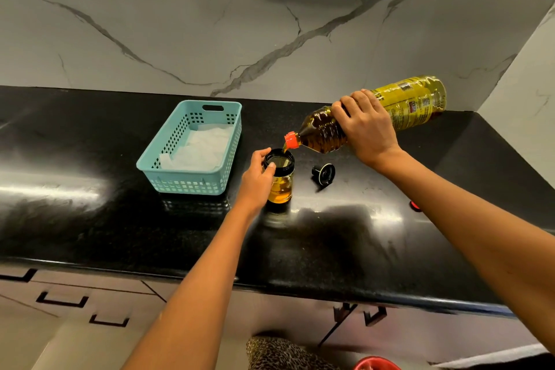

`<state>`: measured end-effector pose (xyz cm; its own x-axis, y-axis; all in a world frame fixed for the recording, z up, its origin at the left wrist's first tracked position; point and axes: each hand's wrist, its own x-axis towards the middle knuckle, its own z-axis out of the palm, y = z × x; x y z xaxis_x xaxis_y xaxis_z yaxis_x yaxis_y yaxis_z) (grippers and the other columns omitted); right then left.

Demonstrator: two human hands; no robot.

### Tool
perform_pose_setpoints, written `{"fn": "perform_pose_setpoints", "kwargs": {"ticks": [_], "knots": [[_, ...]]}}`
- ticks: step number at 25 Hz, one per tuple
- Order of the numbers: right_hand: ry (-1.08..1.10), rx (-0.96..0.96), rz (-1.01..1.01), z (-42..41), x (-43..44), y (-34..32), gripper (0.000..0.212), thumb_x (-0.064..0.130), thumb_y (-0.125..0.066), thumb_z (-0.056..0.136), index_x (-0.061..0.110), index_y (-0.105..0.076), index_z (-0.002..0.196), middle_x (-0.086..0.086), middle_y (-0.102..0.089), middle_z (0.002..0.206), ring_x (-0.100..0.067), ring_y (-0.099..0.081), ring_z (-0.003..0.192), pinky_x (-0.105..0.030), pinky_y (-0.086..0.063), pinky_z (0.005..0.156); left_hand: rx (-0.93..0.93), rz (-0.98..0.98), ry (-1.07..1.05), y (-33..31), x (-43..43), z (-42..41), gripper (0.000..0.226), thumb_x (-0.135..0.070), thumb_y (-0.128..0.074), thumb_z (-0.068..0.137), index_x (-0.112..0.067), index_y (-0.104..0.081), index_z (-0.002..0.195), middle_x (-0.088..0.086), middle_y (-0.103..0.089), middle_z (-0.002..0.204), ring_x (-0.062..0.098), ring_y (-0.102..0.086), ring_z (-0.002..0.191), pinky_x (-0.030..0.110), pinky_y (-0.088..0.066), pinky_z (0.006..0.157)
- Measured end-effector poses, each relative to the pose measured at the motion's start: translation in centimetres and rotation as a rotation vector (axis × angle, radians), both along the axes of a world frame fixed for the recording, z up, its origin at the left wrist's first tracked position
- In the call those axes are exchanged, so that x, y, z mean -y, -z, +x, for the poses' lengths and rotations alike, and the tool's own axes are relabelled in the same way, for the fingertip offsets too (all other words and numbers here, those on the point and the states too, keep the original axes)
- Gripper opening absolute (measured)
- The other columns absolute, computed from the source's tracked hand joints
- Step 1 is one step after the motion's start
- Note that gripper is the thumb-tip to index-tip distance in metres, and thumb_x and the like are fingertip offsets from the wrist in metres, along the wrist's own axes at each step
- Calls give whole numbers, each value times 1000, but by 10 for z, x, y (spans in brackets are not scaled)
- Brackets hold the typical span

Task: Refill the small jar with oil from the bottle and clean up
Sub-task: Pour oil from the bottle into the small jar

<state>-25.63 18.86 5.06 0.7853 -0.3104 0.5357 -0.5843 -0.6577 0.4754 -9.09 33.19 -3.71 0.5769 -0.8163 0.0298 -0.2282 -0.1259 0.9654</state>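
Glossy black counter (90, 219); perforated plastic basket (192, 183).

One bottle (414, 102), one jar (280, 188), one basket (192, 185).

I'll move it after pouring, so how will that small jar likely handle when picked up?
Probably slippery: the bottle pours oil right at the rim of the small jar, so drips may coat it. It looks like clear glass, likely breakable. Open-topped, it could spill if tilted.

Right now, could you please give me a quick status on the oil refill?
Left hand grips jar; right hand pours from bottle. Jar partly full. Lid lies clear, beside it.
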Motion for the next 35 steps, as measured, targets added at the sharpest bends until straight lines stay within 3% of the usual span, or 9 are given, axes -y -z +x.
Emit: {"fn": "perform_pose_setpoints", "kwargs": {"ticks": [6,11,22,35], "knots": [[13,-28,5,0,-1,-1,49,6,-72,68,1,-53,113,-23,-60,107,-40,-56,101,-47,-41,100,5,-7,4,0,0,-1,31,-19,-39,96,-25,-42,126,-6,-50,109,-5,-48,88,17,-36,72],[4,-29,0,2,-2,-2,45,5,-70,70,0,-54,112,-24,-60,106,-41,-56,101,-48,-40,100,3,-10,-7,-1,0,-2,32,-18,-40,95,-24,-42,126,-5,-49,111,10,-48,100,26,-35,83],[-5,-23,-39,4,1,-5,43,5,-69,72,1,-54,112,-22,-60,107,-40,-57,101,-47,-40,101,-8,-7,2,-1,-1,-2,32,-18,-39,96,-23,-41,128,-2,-50,114,13,-49,103,28,-36,85],[-15,-14,-61,5,3,-12,43,4,-69,72,1,-54,113,-23,-60,107,-40,-57,102,-48,-39,101,-40,8,17,-4,-2,0,34,-18,-41,96,-21,-41,129,9,-50,130,15,-47,108,29,-35,90]]}}
